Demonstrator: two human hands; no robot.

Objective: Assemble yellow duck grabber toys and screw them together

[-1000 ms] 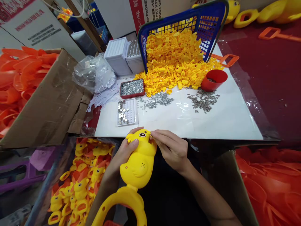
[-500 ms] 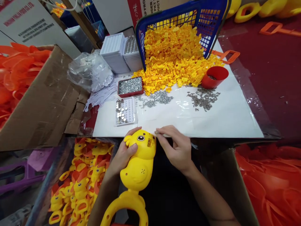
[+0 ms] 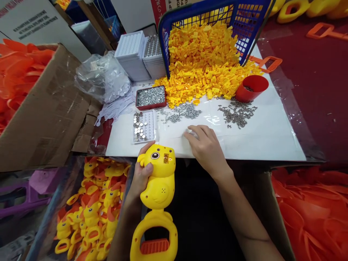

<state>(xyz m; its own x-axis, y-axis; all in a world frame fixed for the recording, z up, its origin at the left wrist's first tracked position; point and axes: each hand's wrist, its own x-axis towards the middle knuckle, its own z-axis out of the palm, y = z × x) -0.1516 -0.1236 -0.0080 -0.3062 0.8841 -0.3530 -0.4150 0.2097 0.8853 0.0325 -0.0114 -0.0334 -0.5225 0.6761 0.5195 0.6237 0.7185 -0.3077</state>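
Note:
My left hand (image 3: 141, 174) is closed round the back of a yellow plastic duck toy (image 3: 160, 177), thumb on its front. The toy has a printed eye, a rectangular opening in the head, small holes, and a looped handle with an orange grip (image 3: 154, 246) below. My right hand (image 3: 203, 145) hovers over the near part of the white table top, just in front of a scatter of small silver screws (image 3: 185, 113). Its thumb and index finger are curved, tips slightly apart, with nothing discernible between them.
Beyond lie a tray of silver discs (image 3: 145, 127), a red box of metal parts (image 3: 150, 97), a blue basket (image 3: 198, 16) spilling yellow pieces (image 3: 206, 54), and a red cup (image 3: 252, 88) beside dark pins (image 3: 236, 114). Finished-looking ducks (image 3: 91, 210) fill a bin lower left.
My right hand has moved from the duck's head up and forward over the table; the small piece in its fingertips no longer shows. The duck has shifted slightly left and turned more upright.

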